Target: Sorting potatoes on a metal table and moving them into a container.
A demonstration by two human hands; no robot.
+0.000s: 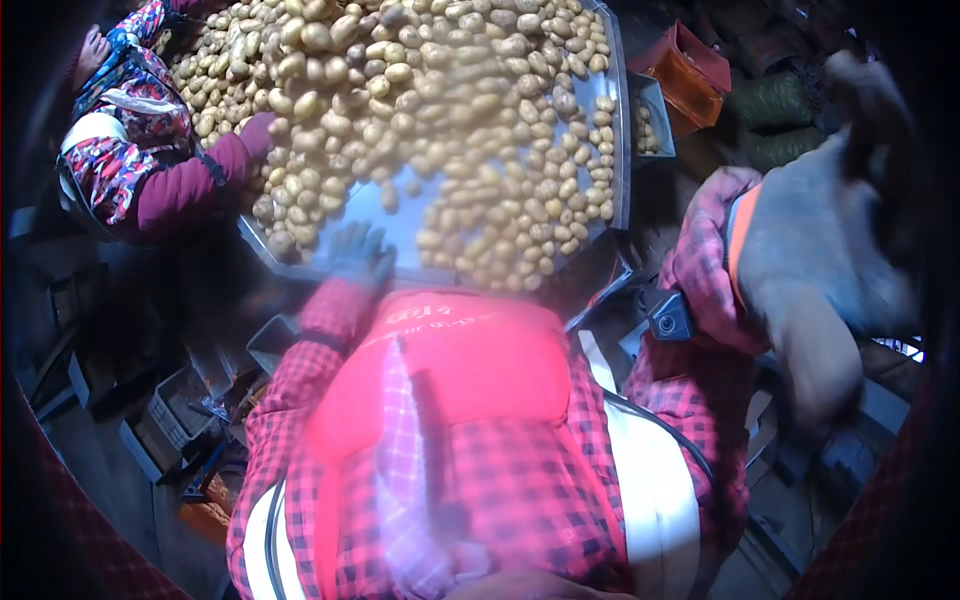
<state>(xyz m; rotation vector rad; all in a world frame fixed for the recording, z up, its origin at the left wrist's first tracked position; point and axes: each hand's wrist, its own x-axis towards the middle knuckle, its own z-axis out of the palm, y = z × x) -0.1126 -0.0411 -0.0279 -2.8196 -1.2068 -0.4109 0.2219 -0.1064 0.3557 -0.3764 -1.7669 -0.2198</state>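
My left hand, in a grey glove, lies at the near edge of a metal sorting table. Its fingers are spread and no potato is in it. A bare strip of metal surrounds the fingertips, with loose potatoes to their right and a large heap beyond. My right hand, in a grey glove with an orange cuff, is raised close to the camera at the right, away from the table. It is blurred and its fingertips run into shadow, so whether it holds anything cannot be seen.
At the left edge a person's purple-gloved hand touches the potatoes. A small bin of potatoes hangs by the table's right rim. Beyond stand an orange-red crate and green sacks. Several crates sit at lower left.
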